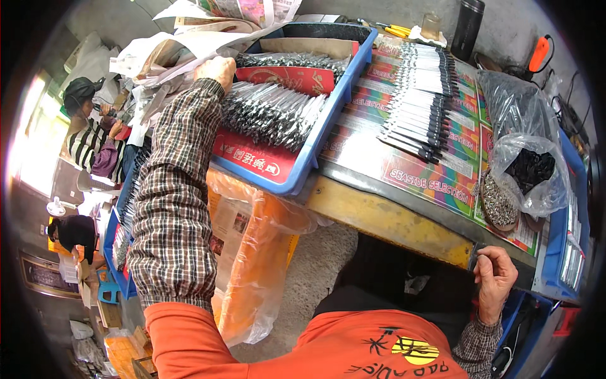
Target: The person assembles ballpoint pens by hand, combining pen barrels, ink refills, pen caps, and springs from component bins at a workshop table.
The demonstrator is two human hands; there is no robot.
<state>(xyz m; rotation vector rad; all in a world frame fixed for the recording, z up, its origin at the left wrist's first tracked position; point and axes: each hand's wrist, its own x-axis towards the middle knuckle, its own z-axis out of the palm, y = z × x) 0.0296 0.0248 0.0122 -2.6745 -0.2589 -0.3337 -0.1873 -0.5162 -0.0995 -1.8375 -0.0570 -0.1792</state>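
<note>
At the left rim of a blue tray (328, 136) is my left hand (218, 71), knuckles up and fingers curled downward beside loose paper sheets (161, 54). What its fingertips hold, if anything, is hidden. Clear-barrelled pens (271, 112) with dark tips fill the tray, with red printed cards (255, 158) among them. My right hand (495, 281) is closed at the table's front edge, thumb against the curled fingers; anything in it is too small to make out. Pens with black grips (420, 101) lie side by side in overlapping rows on the colourful printed table covering (410, 177).
Right of the pen rows are a heap of small metallic parts (499, 202), a clear plastic bag (536, 170) and another blue tray (571, 246). A black flask (467, 28) stands at the back. Orange plastic (243, 265) hangs below. Two people (95, 145) work at far left.
</note>
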